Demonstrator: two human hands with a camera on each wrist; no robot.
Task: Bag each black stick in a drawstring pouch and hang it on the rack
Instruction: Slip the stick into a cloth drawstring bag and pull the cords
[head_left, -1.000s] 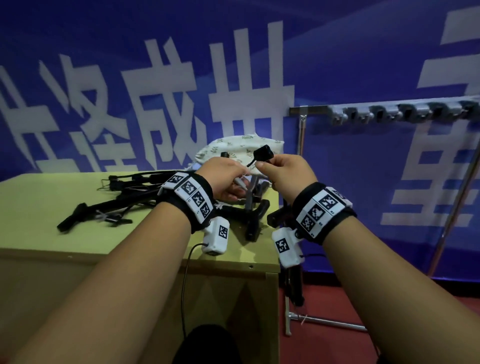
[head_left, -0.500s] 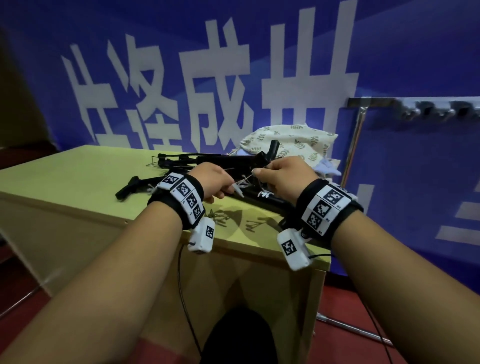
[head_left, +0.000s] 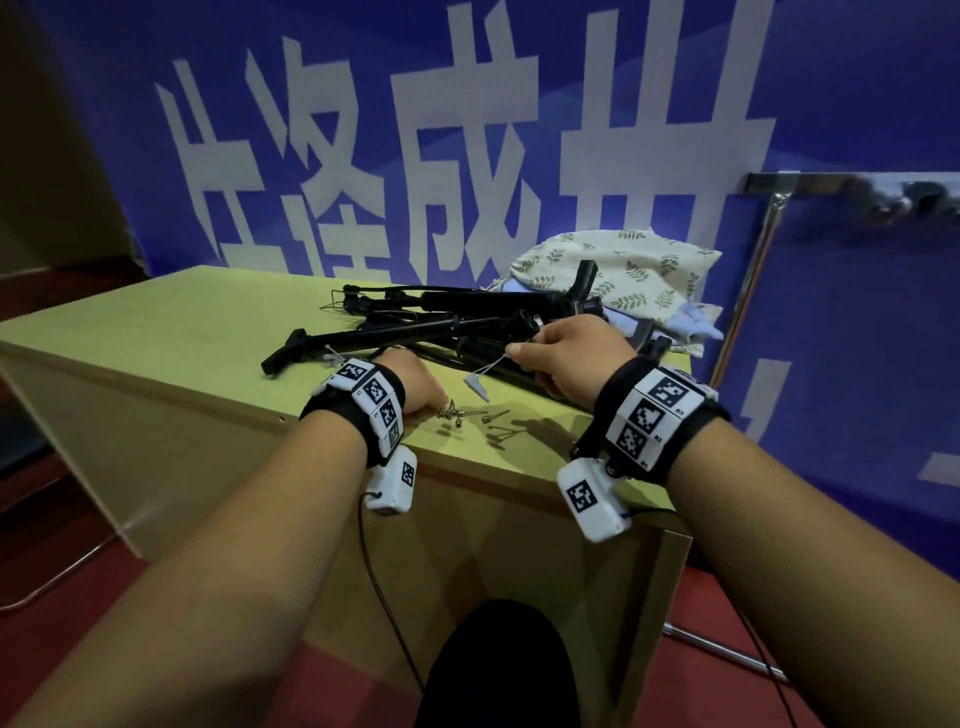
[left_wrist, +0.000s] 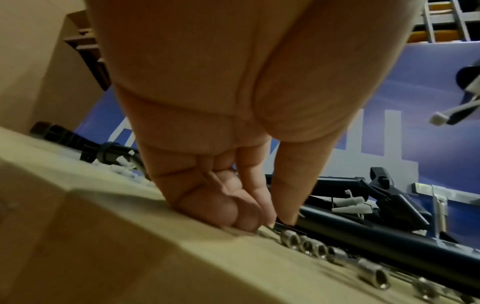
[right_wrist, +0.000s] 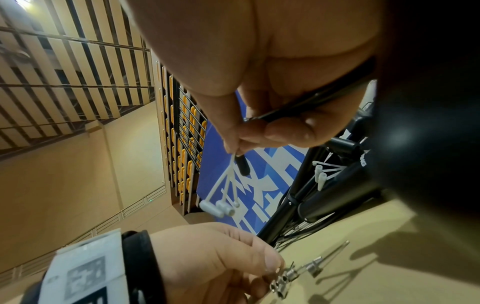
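Observation:
Several black sticks (head_left: 441, 325) lie piled at the back of the yellow-green table (head_left: 182, 338). My right hand (head_left: 519, 351) grips a thin black stick (right_wrist: 311, 102) from the pile. It also pinches the strings of small white nozzles (right_wrist: 221, 205), which dangle below it (head_left: 478, 387). My left hand (head_left: 431, 405) is down on the table with curled fingers. Its fingertips (left_wrist: 283, 218) pinch at a row of small metal needles (left_wrist: 311, 246) (right_wrist: 298, 271). Leaf-print drawstring pouches (head_left: 623, 270) are heaped behind the sticks.
The metal rack (head_left: 852, 182) with its hooks stands to the right of the table, its upright (head_left: 748, 291) close to the table's corner. A blue banner (head_left: 467, 130) hangs behind. More needles (head_left: 493, 418) lie loose near the front edge.
The view has swung left and come closer to the table. My left hand has dropped away from the right hand onto the metal needles. The right hand keeps its hold.

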